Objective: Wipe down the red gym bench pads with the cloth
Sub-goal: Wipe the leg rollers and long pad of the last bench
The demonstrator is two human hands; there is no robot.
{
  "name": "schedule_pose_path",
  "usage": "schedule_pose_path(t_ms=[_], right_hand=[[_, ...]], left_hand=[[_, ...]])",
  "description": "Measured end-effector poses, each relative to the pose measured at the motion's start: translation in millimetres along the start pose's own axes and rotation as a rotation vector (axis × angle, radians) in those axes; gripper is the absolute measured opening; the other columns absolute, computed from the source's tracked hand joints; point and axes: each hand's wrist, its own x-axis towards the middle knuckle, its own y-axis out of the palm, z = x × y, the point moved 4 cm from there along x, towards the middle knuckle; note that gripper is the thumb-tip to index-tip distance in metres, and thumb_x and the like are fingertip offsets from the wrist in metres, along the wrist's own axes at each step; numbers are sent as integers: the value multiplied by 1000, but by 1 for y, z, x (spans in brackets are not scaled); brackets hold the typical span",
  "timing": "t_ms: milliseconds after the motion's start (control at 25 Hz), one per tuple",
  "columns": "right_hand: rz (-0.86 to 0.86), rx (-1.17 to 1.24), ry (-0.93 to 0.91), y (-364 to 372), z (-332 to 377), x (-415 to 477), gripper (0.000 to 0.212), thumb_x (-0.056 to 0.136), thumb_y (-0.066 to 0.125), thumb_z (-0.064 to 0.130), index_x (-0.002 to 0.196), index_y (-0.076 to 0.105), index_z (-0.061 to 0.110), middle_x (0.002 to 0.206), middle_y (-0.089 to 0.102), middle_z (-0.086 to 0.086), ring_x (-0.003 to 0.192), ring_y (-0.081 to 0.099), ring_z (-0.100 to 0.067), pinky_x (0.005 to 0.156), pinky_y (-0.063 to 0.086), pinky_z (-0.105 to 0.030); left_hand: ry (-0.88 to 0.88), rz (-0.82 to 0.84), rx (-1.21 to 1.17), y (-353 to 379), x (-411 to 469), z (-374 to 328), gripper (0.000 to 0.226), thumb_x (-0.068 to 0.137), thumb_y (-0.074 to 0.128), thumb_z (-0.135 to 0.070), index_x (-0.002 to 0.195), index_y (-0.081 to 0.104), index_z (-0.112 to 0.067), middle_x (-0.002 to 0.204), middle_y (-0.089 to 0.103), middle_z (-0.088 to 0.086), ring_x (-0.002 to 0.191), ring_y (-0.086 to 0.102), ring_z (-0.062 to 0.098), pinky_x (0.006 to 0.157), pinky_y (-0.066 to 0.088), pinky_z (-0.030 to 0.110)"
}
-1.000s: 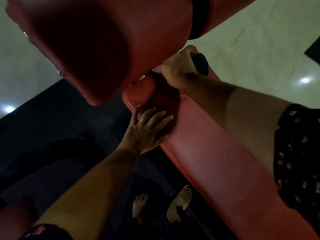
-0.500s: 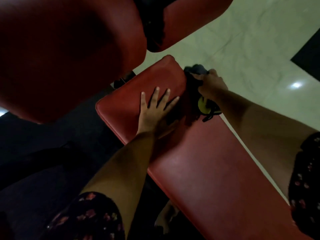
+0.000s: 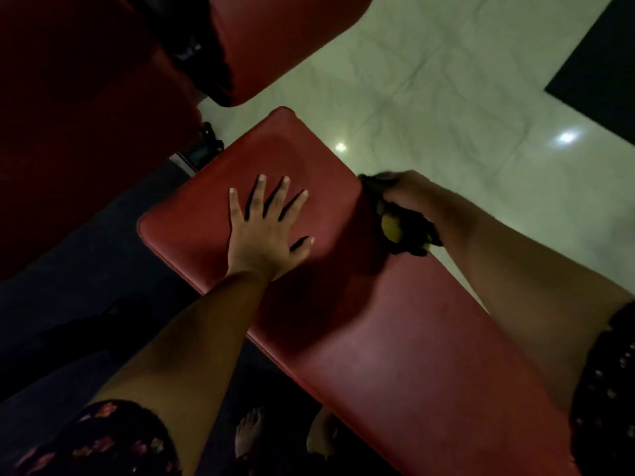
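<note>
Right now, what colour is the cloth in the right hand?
The cloth is black with a yellow patch; head view.

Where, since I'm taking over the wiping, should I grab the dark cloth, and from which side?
Probably take the cloth by its bunched near part with the yellow patch, coming over the bench pad. The right hand curls over its far part, and it sits at the pad's right edge.

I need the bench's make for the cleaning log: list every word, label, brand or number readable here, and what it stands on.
None can be read. The red bench pad, the dark cloth in the right hand and the pale floor show no lettering; the sleeve bears only flowers.
</note>
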Motion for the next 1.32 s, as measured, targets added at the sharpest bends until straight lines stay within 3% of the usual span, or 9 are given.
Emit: schedule_pose_path(t_ms=[80, 160, 240, 400, 600, 800, 1080, 1240, 1320], right_hand=[[184, 8, 116, -10, -42, -25, 20, 92, 55, 18, 88, 72, 9, 74, 69, -17, 65, 66, -28, 61, 54, -35], [198, -206, 149, -12, -59, -25, 25, 90, 54, 17, 108, 69, 9, 102, 69, -19, 92, 67, -34, 83, 54, -43], [67, -382, 35, 2, -41, -13, 34, 93, 52, 23, 126, 60, 19, 126, 57, -12, 113, 57, -33, 90, 47, -36], [-202, -501, -111, 26, -16, -25, 60, 89, 57, 20, 142, 41, 43, 147, 33, -3, 120, 46, -33, 91, 46, -41], [-165, -387, 81, 19, -115, -55, 51, 91, 51, 24, 138, 47, 42, 139, 37, -6, 113, 51, -36, 90, 45, -41], [-1, -588, 310, 5, -153, -73, 50, 91, 51, 28, 137, 43, 9, 133, 43, -14, 117, 52, -35, 93, 48, -43], [-261, -406, 38, 34, -137, -99, 57, 92, 49, 26, 146, 35, 40, 137, 36, -7, 115, 44, -36, 81, 46, -43], [-118, -390, 341, 16, -227, -127, 52, 94, 51, 30, 141, 39, 47, 143, 34, -5, 118, 45, -34, 89, 46, -43], [2, -530, 532, -1, -258, -132, 46, 96, 49, 32, 142, 43, 32, 143, 37, -7, 123, 46, -34, 94, 46, -46]], left_hand=[[-15, -1, -12, -1, 0, 0, 77, 87, 29, -68, 155, 21, -33, 163, 17, 3, 149, 10, 37, 112, 7, 70], [5, -5, -7, -2, 0, 0, 77, 88, 27, -68, 156, 19, -32, 164, 15, 4, 149, 10, 38, 111, 5, 71], [138, -49, -5, -1, -2, -6, 74, 90, 30, -65, 156, 21, -33, 163, 14, 3, 149, 15, 34, 110, 8, 73], [288, -50, 22, -1, -4, -11, 75, 89, 34, -67, 155, 17, -36, 162, 22, -1, 148, 24, 25, 111, 12, 70], [256, -15, 1, -5, -5, -12, 73, 85, 35, -66, 149, 37, -31, 160, 25, 0, 145, 28, 24, 111, 14, 68], [229, 1, -14, -7, -5, -14, 74, 86, 33, -65, 151, 32, -31, 150, 43, -1, 141, 34, 24, 110, 16, 67], [230, 69, -88, -14, -6, -11, 62, 89, 31, -51, 147, 43, -32, 149, 43, -2, 140, 35, 25, 112, 13, 65], [64, 39, -186, -20, 1, -32, 62, 81, 37, -48, 135, 54, -25, 141, 48, 4, 132, 39, 31, 110, 13, 66], [121, 66, -180, -15, 7, -74, 61, 81, 39, -49, 134, 55, -22, 141, 49, 6, 132, 40, 31, 112, 13, 63]])
